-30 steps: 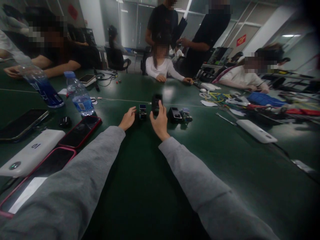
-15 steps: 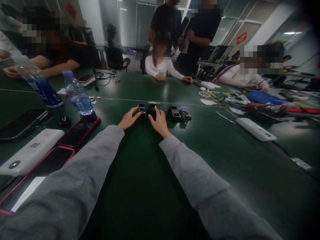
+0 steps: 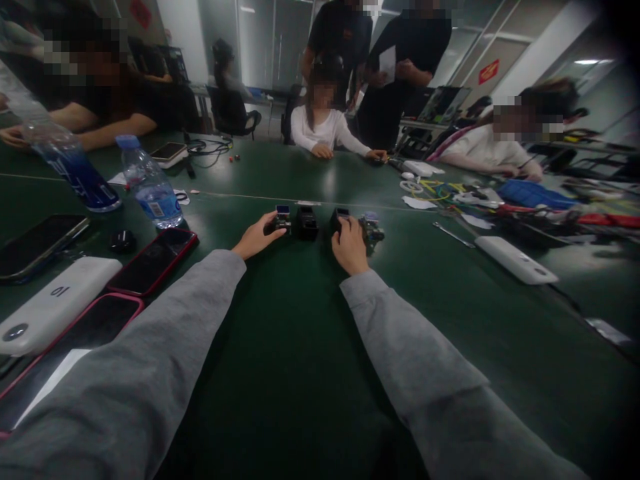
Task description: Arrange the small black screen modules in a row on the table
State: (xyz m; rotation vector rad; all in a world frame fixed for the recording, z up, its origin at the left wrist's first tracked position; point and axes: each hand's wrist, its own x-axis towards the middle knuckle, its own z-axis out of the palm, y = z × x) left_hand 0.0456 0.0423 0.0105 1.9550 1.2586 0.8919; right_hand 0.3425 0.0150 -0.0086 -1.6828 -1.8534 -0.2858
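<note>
My left hand [image 3: 257, 237] rests on the green table with thumb and fingers closed about the near-left side of a small circuit board with a little screen [image 3: 283, 219]. Just right of that board stands a black open-framed plastic case [image 3: 307, 222], untouched. My right hand [image 3: 351, 245] curls over a second black case [image 3: 341, 213], its fingers on the top and the thumb at the left side; much of this case is hidden. Close beside those fingers, on the right, lies another small circuit board [image 3: 373, 228].
To the left are a water bottle [image 3: 153, 190], a blue-labelled bottle [image 3: 83, 173], phones [image 3: 155, 262] and a white power bank [image 3: 60, 300]. At right lie a wrench [image 3: 453, 235], another white power bank [image 3: 515, 259] and tangled cables [image 3: 440, 193]. Several people sit or stand beyond.
My right hand has let go of the left black case and moved right onto the second one. The left hand stays at its circuit board.
</note>
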